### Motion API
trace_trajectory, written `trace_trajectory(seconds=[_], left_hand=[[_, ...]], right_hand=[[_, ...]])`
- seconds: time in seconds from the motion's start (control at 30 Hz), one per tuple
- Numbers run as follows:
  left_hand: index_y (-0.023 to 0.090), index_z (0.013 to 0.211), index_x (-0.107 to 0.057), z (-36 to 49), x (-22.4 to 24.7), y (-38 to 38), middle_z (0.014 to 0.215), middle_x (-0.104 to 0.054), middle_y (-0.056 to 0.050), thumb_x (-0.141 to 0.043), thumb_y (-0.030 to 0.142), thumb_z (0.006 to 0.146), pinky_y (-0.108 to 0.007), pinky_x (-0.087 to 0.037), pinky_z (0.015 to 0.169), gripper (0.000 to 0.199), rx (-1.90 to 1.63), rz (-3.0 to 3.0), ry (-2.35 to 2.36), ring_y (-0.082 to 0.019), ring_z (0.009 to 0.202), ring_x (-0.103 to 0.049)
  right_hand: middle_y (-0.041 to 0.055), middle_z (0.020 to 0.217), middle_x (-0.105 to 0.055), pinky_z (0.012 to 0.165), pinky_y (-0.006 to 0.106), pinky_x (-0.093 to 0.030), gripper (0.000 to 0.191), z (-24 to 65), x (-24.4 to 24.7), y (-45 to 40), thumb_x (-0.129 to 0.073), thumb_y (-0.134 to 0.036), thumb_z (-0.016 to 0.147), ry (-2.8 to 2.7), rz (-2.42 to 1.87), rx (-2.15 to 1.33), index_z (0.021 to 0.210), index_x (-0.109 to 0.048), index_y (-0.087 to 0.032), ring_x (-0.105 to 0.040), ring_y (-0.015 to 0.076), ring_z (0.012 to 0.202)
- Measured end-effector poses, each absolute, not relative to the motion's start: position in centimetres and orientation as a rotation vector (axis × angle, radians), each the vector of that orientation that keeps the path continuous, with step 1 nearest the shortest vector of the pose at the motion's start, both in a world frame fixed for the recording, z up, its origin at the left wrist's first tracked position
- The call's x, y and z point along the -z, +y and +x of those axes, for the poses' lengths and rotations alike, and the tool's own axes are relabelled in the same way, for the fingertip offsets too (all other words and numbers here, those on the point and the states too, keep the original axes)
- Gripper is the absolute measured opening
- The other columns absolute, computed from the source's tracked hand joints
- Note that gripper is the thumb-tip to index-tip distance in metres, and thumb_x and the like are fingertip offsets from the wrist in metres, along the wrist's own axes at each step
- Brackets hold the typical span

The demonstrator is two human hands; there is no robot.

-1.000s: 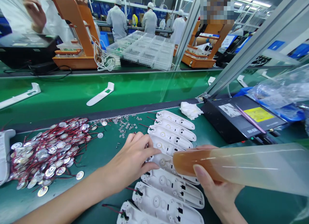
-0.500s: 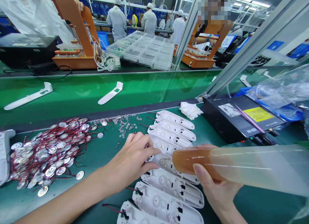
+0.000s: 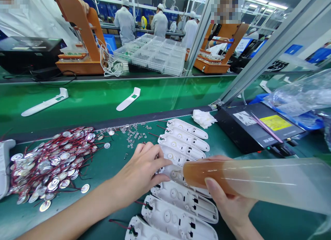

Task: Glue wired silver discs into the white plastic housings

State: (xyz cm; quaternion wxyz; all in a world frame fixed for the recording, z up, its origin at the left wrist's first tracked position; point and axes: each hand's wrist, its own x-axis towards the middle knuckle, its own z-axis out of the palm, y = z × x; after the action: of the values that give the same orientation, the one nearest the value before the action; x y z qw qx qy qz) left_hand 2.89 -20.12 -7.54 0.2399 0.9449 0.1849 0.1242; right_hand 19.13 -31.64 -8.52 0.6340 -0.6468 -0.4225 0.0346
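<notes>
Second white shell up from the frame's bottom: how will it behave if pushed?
White shell probably stiff and light: thin moulded walls. Packed close in a row, so a sideways push would likely nudge its neighbours. Red wire looks thin, so likely floppy.

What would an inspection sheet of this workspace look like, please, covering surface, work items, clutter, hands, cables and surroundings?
Surface: green tabletop.
Work items: overlapping row of white shells; amber-ended tube.
Clutter: heaped discs, scattered small parts, crumpled white tissue, black box.
Hands: left hand over the shells, its grip unclear; right hand holding the tube.
Cables: red wires at some shells; white cables beyond the belt.
Surroundings: green belt carrying white parts; orange machines; co-workers behind.
</notes>
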Motion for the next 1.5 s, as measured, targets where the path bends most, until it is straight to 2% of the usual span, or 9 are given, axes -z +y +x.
trace_trajectory(seconds=[0.33,0.6,0.77,0.97,1.13,1.2,1.33,1.5], left_hand=[[0.025,0.107,-0.059,2.9,7.5,-20.1,0.089,-0.050,0.000,-0.071,0.020,0.075,-0.031,-0.028,0.072,0.034,-0.348,2.595,0.511,-0.017,0.084,-0.041],[0.025,0.107,-0.059,2.9,7.4,-20.1,0.090,-0.050,0.000,-0.070,0.021,0.077,-0.031,-0.028,0.073,0.033,-0.327,2.603,0.512,-0.017,0.084,-0.041],[0.026,0.107,-0.059,3.0,7.5,-20.0,0.090,-0.051,0.000,-0.071,0.020,0.076,-0.031,-0.029,0.073,0.034,-0.335,2.605,0.515,-0.017,0.085,-0.042],[0.024,0.114,-0.054,2.6,6.7,-20.5,0.092,-0.050,-0.001,-0.067,0.022,0.079,-0.031,-0.029,0.072,0.037,-0.292,2.599,0.538,-0.018,0.085,-0.041],[0.025,0.116,-0.052,1.6,6.2,-21.9,0.095,-0.050,-0.002,-0.069,0.024,0.077,-0.031,-0.030,0.072,0.042,-0.271,2.559,0.500,-0.019,0.086,-0.040],[0.025,0.114,-0.054,1.4,6.3,-22.4,0.096,-0.050,-0.002,-0.070,0.026,0.076,-0.031,-0.031,0.072,0.041,-0.250,2.553,0.502,-0.019,0.087,-0.040],[0.024,0.109,-0.057,1.3,6.6,-22.7,0.095,-0.050,-0.003,-0.070,0.027,0.076,-0.032,-0.031,0.071,0.036,-0.243,2.568,0.505,-0.020,0.086,-0.040],[0.024,0.106,-0.058,1.5,6.8,-22.7,0.092,-0.050,-0.002,-0.071,0.024,0.075,-0.032,-0.030,0.071,0.034,-0.278,2.592,0.502,-0.019,0.084,-0.040]], right_hand=[[0.0031,0.080,-0.060,0.065,0.030,-0.048,0.024,19.0,8.0,-31.6,-0.065,-0.038,0.072,-0.944,-1.519,-0.044,0.086,-0.058,-0.020,-0.056,0.0148,0.070],[0.0041,0.082,-0.060,0.069,0.036,-0.048,0.030,19.3,8.5,-31.8,-0.068,-0.041,0.068,-0.879,-1.536,-0.058,0.086,-0.057,-0.019,-0.056,0.0174,0.070],[0.0046,0.084,-0.060,0.067,0.037,-0.049,0.026,19.7,8.6,-31.9,-0.068,-0.038,0.068,-0.868,-1.511,-0.080,0.084,-0.060,-0.019,-0.057,0.0183,0.071],[0.0001,0.072,-0.055,0.052,0.032,-0.050,0.027,21.1,7.4,-32.3,-0.066,-0.041,0.061,-0.509,-1.154,-0.117,0.077,-0.060,-0.020,-0.057,0.0168,0.061],[0.0026,0.071,-0.057,0.046,0.033,-0.051,0.032,20.0,7.8,-34.2,-0.066,-0.046,0.063,-0.512,-1.177,-0.222,0.080,-0.062,-0.019,-0.058,0.0191,0.057],[0.0036,0.074,-0.058,0.048,0.035,-0.053,0.032,19.4,8.7,-35.1,-0.064,-0.046,0.068,-0.637,-1.215,-0.249,0.086,-0.062,-0.020,-0.060,0.0209,0.061],[0.0050,0.088,-0.057,0.063,0.039,-0.055,0.032,18.9,10.4,-36.2,-0.057,-0.043,0.076,-0.949,-1.338,-0.180,0.101,-0.057,-0.023,-0.061,0.0219,0.075],[0.0040,0.087,-0.058,0.064,0.035,-0.054,0.034,18.8,10.3,-36.2,-0.059,-0.044,0.075,-1.148,-1.510,-0.062,0.103,-0.053,-0.025,-0.062,0.0208,0.074]])
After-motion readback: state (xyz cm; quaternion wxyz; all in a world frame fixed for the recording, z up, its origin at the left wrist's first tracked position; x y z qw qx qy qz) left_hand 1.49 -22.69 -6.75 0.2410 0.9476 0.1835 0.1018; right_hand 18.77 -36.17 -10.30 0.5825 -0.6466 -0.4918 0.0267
